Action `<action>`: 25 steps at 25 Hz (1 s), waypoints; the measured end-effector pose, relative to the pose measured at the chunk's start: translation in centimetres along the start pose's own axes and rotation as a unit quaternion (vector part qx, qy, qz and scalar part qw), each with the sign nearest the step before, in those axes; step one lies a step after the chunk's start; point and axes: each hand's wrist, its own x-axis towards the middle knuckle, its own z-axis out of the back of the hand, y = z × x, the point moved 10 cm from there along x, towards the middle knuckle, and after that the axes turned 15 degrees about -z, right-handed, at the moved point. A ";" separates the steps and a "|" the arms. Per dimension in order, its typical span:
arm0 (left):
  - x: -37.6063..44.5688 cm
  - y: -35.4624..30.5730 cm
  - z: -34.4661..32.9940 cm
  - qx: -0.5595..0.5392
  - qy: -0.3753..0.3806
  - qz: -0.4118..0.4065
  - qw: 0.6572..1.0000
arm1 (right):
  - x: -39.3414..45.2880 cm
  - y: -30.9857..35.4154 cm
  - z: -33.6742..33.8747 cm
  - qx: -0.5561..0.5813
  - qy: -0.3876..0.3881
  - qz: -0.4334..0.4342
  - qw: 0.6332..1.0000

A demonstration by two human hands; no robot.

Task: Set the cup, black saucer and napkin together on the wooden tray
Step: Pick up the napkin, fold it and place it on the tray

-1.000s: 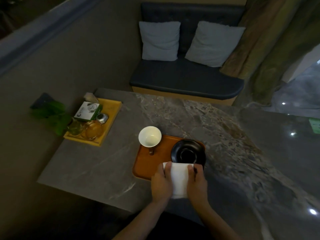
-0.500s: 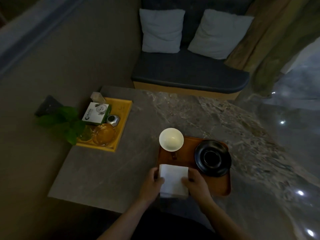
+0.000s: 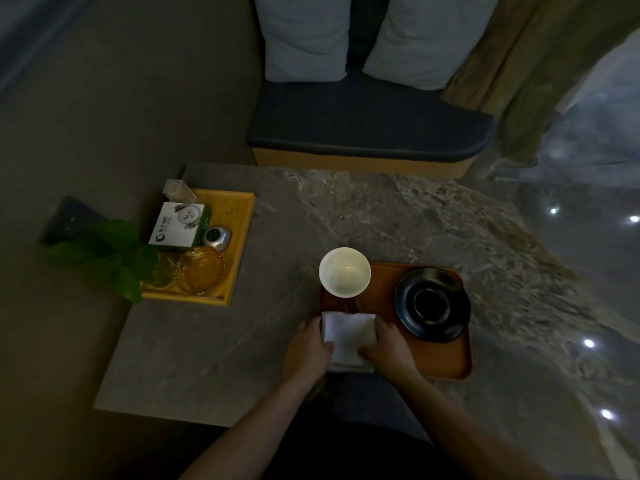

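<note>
A wooden tray lies on the stone table. On its far left corner stands a white cup, upright and empty. The black saucer rests on the tray's right half. A folded white napkin lies at the tray's near left end, just below the cup. My left hand grips the napkin's left edge and my right hand its right edge. Both hands press it down flat; the napkin's near end is partly hidden by my fingers.
A yellow tray at the table's left holds a small box, a glass ashtray and a small metal object. Green leaves overhang its left side. A dark bench with two cushions stands beyond the table.
Both hands have carried the napkin leftward, from beside the saucer to the tray's left end below the cup. The view has tilted down and shifted.
</note>
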 end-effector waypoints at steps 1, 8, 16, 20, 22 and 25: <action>0.3 -0.1 0.2 0.010 -0.004 -0.006 1.000 | 0.2 0.3 -0.1 -0.017 -0.002 0.000 1.000; 1.4 0.0 0.9 0.128 0.001 -0.077 0.989 | 0.2 0.3 0.6 -0.094 -0.055 0.040 0.993; 2.4 0.2 -0.3 0.276 0.158 -0.292 0.902 | -1.7 0.8 0.4 -0.235 -0.060 0.195 0.950; 2.8 0.3 -1.0 0.309 0.185 -0.300 0.883 | -1.7 1.3 0.7 -0.225 -0.061 0.187 0.954; 2.8 0.4 -1.1 0.314 0.181 -0.295 0.884 | -1.6 1.4 0.6 -0.230 -0.064 0.183 0.954; 2.3 0.4 -1.2 0.293 0.172 -0.296 0.892 | -1.4 1.0 0.3 -0.239 -0.059 0.176 0.953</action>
